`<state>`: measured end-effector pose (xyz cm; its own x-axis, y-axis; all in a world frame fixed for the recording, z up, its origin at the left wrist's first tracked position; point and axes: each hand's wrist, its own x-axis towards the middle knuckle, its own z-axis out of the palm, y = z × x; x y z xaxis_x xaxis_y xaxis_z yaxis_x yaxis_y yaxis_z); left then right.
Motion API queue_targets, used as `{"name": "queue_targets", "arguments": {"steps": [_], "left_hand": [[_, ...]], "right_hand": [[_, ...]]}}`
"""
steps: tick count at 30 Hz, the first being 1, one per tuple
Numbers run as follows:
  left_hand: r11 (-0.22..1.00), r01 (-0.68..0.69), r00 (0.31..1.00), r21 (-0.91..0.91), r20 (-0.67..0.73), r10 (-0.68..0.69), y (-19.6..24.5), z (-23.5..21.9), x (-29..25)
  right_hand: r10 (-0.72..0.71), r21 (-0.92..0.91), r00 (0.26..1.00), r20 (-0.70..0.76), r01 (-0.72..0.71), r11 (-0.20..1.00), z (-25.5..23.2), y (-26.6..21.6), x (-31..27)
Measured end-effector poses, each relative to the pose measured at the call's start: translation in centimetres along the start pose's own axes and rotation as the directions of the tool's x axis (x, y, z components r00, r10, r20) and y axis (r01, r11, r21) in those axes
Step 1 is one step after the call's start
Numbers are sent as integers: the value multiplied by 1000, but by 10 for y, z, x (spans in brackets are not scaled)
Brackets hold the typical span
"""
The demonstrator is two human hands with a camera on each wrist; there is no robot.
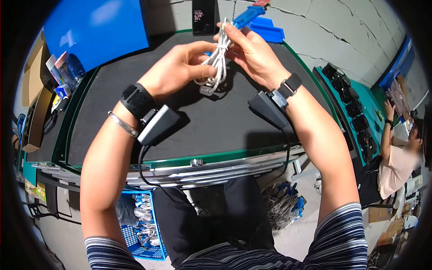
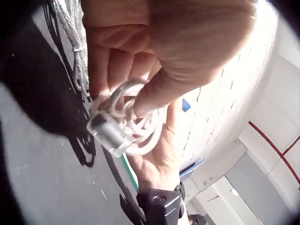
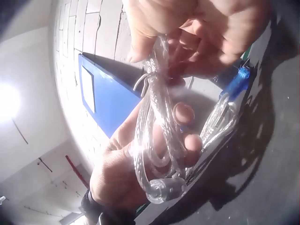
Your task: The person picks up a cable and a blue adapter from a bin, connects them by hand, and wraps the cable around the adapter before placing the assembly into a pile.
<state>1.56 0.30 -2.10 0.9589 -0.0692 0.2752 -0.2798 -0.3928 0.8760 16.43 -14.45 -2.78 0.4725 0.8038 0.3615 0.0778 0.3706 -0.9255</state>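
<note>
Between both hands hangs a coiled silvery cable (image 1: 219, 60) in a clear jacket, bound near its top by a thin white tie (image 3: 143, 82). My right hand (image 1: 261, 58) pinches the coil's upper end, where a blue connector (image 1: 246, 17) with a red tip sticks out past the fingers. Lower down, my left hand (image 1: 180, 67) holds the loops between thumb and fingers. A clear cylindrical bead (image 3: 166, 190) sits at the bottom of the coil. Behind the hands, the right wrist view shows another cable bundle (image 3: 218, 119) with a blue end (image 3: 236, 83) on the dark mat (image 1: 135, 85).
A phone (image 1: 204, 18) stands at the back edge, beside a blue tray (image 1: 268, 31). At back left rises a blue panel (image 1: 96, 36). Below the bench are a blue basket (image 1: 162, 249) of cables and a cable heap (image 1: 285, 204). Another person (image 1: 398, 168) sits at right.
</note>
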Motion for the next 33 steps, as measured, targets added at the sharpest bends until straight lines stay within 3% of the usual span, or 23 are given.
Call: {"name": "queue_targets", "arguments": {"steps": [4, 7, 9, 11, 13, 14, 15, 19, 21, 23, 25, 27, 30, 31, 33], "left_hand": [[997, 18, 1000, 81, 22, -19, 2, -1, -1], [998, 30, 999, -51, -28, -32, 2, 4, -1], [989, 89, 991, -119, -91, -100, 10, 5, -5], [993, 99, 987, -65, -123, -107, 11, 9, -5], [943, -23, 992, 332, -110, 63, 4, 6, -1], [933, 61, 993, 356, -113, -21, 3, 3, 1], [929, 63, 993, 364, -116, -22, 1, 1, -1], [995, 87, 996, 42, -5, -87, -3, 0, 0], [997, 69, 995, 30, 68, -71, 0, 1, -1], [994, 68, 993, 88, 95, -76, 6, 4, -2], [991, -9, 1000, 133, 2, 9, 9, 4, -4], [999, 36, 990, -9, -135, -37, 11, 2, -3], [995, -9, 956, -104, -292, -21, 15, 1, -4], [990, -52, 940, -131, -342, 4, 15, 0, -4], [986, -80, 941, -148, -338, 26, 14, -2, -3]], "right_hand": [[-12, 4, 1000, -23, 12, 1000, -1, -2, 0], [-40, 66, 997, -64, 45, 997, -7, -1, 5], [-32, 42, 979, -199, 42, 998, -9, 0, 4], [-35, 55, 979, -200, 47, 997, -11, 1, 3], [-17, 60, 970, -243, 33, 998, -5, -1, 0], [-13, 68, 970, -244, 30, 997, -3, 0, -3], [-11, 92, 978, -208, 31, 995, -2, -1, -3], [14, 169, 994, -110, 5, 986, -6, -7, 0], [5, 54, 988, -152, 3, 999, -5, -12, -2], [-94, -124, 972, -216, 69, 990, 1, -17, -3], [-329, -288, 907, -264, 252, 924, -4, -14, 3], [-508, -629, 795, -332, 215, 747, -11, -18, 3], [-618, -805, 755, -220, 218, 552, -8, -23, 1], [-600, -835, 774, -203, 183, 518, -6, -23, -1], [-632, -840, 774, -44, 314, 443, 0, -22, -3]]}}
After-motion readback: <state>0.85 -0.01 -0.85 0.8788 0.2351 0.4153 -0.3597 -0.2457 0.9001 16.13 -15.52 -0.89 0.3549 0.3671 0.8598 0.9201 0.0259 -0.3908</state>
